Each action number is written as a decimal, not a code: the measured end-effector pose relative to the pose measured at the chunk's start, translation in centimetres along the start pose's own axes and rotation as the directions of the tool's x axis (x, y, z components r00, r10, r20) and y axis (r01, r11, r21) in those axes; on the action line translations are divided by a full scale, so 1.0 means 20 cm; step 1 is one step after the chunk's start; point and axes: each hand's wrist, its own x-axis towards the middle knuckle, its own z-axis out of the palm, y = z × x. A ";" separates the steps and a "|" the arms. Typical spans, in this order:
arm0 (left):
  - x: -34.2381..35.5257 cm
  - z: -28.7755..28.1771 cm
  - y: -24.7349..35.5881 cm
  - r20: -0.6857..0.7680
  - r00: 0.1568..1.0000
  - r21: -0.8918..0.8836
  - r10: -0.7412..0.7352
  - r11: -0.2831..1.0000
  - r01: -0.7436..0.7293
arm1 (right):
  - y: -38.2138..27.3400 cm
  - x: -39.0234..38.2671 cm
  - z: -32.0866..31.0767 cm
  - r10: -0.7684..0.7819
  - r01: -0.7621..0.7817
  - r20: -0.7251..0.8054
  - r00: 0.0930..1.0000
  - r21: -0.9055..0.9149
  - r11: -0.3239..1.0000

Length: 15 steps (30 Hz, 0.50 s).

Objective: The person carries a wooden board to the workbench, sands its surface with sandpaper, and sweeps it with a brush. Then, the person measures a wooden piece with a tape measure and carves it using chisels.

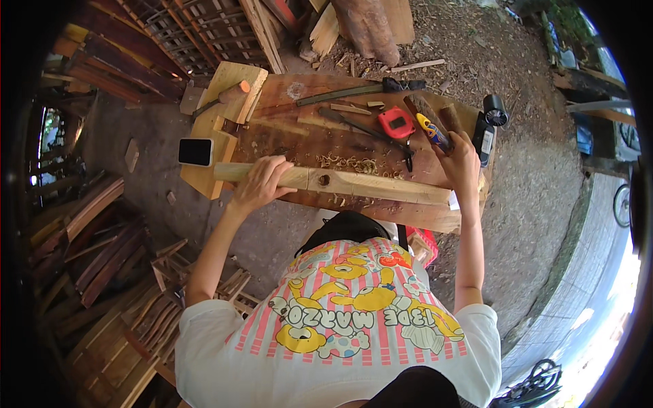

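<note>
The left hand (258, 182) presses the beam (354, 182) at the bench's (306, 146) near edge — shavings (350, 163) lie behind — while the right hand (459, 162) grasps a tool handle (432, 131), carving seemingly unfinished.

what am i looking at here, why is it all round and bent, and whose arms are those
This is a single picture from a wide fisheye camera worn on a person's head, looking down. That lens bends straight edges and darkens the corners. There is no machine: the two bare arms belong to the wearer.

The left hand rests on a long pale wooden beam lying across a reddish-brown wooden workbench. The right hand grips a yellow-and-blue-handled tool.

Also on the bench: a red tape measure, a long dark metal blade, curly wood shavings and a phone with a white screen at the left end. Stacked timber lies on the dirt ground around.
</note>
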 end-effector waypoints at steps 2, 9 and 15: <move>-0.05 0.01 0.02 -0.011 1.000 -0.043 -0.006 0.999 0.005 | 0.01 -0.01 0.03 0.028 -0.028 0.017 0.999 -0.042 0.999; -0.20 0.12 0.06 -0.050 0.999 -0.142 -0.020 0.990 0.012 | -0.05 -0.13 0.05 -0.019 0.030 -0.191 0.981 0.055 0.998; -0.26 0.31 0.06 -0.114 0.993 -0.118 0.040 0.992 -0.054 | -0.35 -0.50 -0.14 0.096 -0.054 -0.331 0.939 0.133 0.990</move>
